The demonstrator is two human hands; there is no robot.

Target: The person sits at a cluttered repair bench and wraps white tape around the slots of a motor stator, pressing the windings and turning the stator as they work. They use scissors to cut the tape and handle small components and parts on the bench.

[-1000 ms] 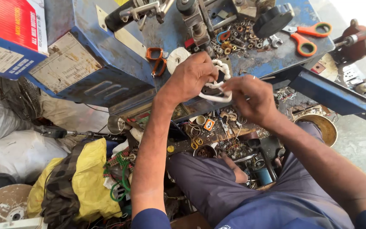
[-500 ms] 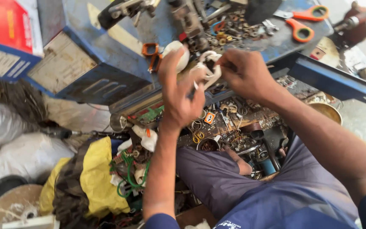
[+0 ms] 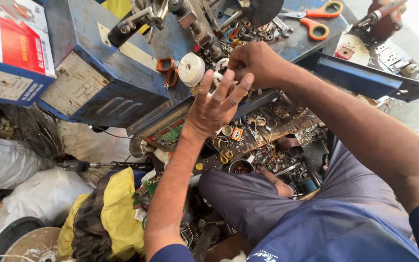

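Left hand (image 3: 214, 104) was raised w/ fingers spread, empty; right hand (image 3: 253, 63) pinched a white ring (image 3: 220, 65) nr the tape roll (image 3: 191, 69).

Blue painted metal worktop (image 3: 93, 92), scuffed, matt, rust-flecked. Orange-handled scissors (image 3: 316, 19), glossy plastic grips. White tape roll (image 3: 191, 69), matt. Yellow cloth bundle (image 3: 117, 208), crumpled.

Cluttered repair workshop, blue winding machine (image 3: 103, 82), scattered scrap parts (image 3: 248, 145)

hands (image 3: 229, 87): 2 | orange-handled scissors (image 3: 316, 19): 1 | white tape roll (image 3: 191, 69): 1 | orange pliers (image 3: 167, 70): 1
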